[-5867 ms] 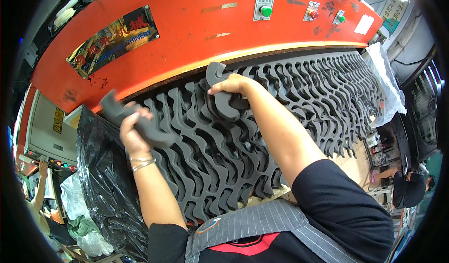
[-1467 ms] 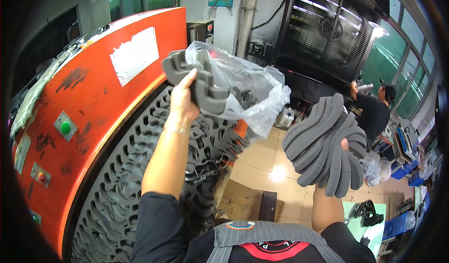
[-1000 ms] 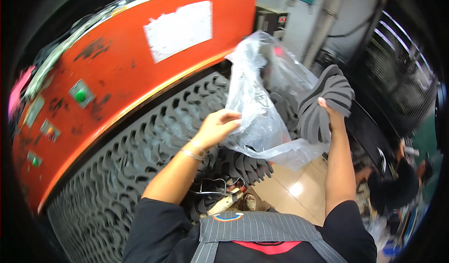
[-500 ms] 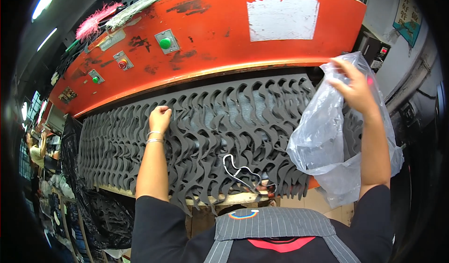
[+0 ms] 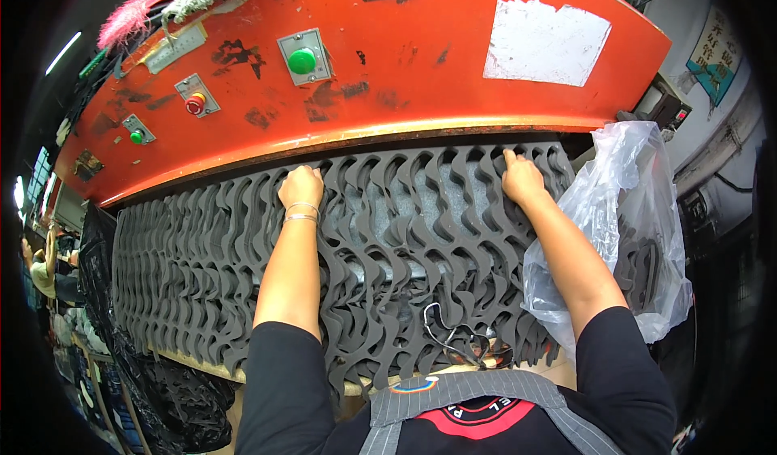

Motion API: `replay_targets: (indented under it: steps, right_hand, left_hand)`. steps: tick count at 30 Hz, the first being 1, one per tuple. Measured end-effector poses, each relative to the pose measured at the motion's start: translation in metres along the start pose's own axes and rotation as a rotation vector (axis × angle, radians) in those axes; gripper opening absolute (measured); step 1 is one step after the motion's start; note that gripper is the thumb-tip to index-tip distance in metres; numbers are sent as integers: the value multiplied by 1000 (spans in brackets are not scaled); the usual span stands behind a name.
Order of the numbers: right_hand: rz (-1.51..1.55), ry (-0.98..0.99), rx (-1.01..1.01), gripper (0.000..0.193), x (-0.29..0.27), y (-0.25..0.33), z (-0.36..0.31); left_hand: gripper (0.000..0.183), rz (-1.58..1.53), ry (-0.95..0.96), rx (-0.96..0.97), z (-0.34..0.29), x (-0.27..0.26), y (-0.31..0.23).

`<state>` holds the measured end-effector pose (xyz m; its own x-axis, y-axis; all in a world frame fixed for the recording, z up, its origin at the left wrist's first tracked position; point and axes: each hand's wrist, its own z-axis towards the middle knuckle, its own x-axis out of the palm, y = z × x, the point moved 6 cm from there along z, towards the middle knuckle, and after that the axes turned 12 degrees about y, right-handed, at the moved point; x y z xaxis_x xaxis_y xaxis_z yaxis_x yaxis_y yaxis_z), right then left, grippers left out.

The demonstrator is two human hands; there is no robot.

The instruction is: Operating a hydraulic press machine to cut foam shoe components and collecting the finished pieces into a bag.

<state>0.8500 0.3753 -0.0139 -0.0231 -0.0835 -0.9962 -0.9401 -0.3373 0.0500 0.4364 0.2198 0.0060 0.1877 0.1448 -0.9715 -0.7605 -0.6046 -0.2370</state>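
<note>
Dark-grey, wavy-cut foam lattice [image 5: 401,253] is best handled evenly; grip of left hand [image 5: 301,186] and right hand [image 5: 524,180] cannot be told.

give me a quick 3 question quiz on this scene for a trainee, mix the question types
1. True or false: the clear plastic bag is nearer the right hand than the left hand.
2. How many green buttons show on the orange panel? A) one B) two C) four
3. Short answer: both hands are at the cut grey foam; which one has bracelets at its wrist?

Key: 1. True. 2. B. 3. The left hand.
</note>
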Motion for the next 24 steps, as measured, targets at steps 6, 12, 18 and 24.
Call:
replay_targets:
  steps: [6, 12, 18, 24]
  right_hand:
    - [109, -64, -14, 45, 22, -7, 19]
    - [632, 103, -23, 61, 20, -16, 33]
    - [502, 21, 131, 53, 33, -7, 35]
    - [404, 98, 72, 44, 28, -2, 1]
  left_hand:
    - [35, -70, 134, -16, 15, 23, 4]
    - [53, -261, 248, -60, 13, 38, 10]
    - [39, -40, 436, -28, 8, 40, 4]
    - [36, -46, 391, 55, -23, 39, 33]
